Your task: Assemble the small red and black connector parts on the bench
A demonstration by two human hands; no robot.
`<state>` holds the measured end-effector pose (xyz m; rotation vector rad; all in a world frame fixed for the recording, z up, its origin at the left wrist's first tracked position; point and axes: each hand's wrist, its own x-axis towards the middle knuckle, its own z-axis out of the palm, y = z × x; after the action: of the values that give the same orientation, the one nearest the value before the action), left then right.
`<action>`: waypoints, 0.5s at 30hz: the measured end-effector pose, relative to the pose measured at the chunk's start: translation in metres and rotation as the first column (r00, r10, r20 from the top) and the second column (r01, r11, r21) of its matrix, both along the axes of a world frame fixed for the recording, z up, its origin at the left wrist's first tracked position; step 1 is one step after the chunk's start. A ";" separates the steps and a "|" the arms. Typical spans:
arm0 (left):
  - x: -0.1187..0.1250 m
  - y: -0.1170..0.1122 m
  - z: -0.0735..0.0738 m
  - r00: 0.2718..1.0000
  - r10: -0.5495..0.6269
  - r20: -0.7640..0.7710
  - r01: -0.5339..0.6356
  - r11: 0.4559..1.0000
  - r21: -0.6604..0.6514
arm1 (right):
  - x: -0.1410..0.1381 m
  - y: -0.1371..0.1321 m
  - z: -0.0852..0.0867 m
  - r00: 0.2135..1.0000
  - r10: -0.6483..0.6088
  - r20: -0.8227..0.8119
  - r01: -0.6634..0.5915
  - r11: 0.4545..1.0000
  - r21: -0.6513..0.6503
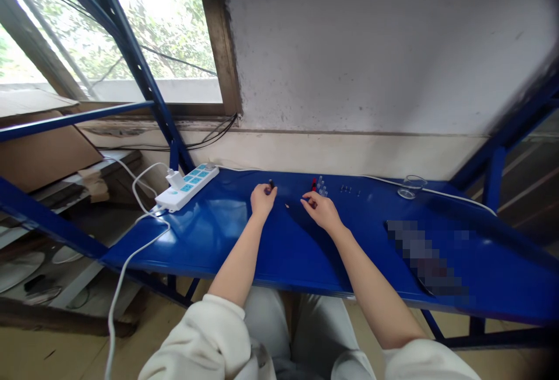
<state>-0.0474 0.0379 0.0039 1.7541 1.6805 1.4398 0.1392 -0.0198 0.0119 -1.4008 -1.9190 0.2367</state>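
Piece (271, 183), small and dark, pinched in left hand (262, 199), hold of right hand (322, 209) cannot be told, tiny part (287, 206) laid between on blue table (218, 234)

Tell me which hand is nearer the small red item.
Right. The right hand is just in front of the red item; the left hand is off to its left.

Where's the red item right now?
In the head view, the red item sits toward the far edge of the blue table, just beyond the right hand and immediately left of the small clear pieces.
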 end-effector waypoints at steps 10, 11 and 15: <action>-0.022 0.002 -0.001 0.908 0.188 -0.374 -0.297 0.919 -0.260 | 0.005 0.000 0.003 0.997 -0.057 -0.057 0.062 0.994 0.086; -0.022 0.003 -0.001 0.902 0.184 -0.390 -0.306 0.911 -0.278 | 0.006 -0.001 0.004 0.995 -0.074 -0.072 0.082 0.991 0.105; -0.022 0.003 0.002 0.885 0.168 -0.433 -0.327 0.888 -0.323 | 0.013 -0.002 0.009 0.964 -0.230 -0.133 0.250 0.956 0.155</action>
<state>-0.0698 0.0404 0.0058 1.7165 2.2913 0.7740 0.1521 -0.0217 0.0212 -1.4565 -1.6183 0.0322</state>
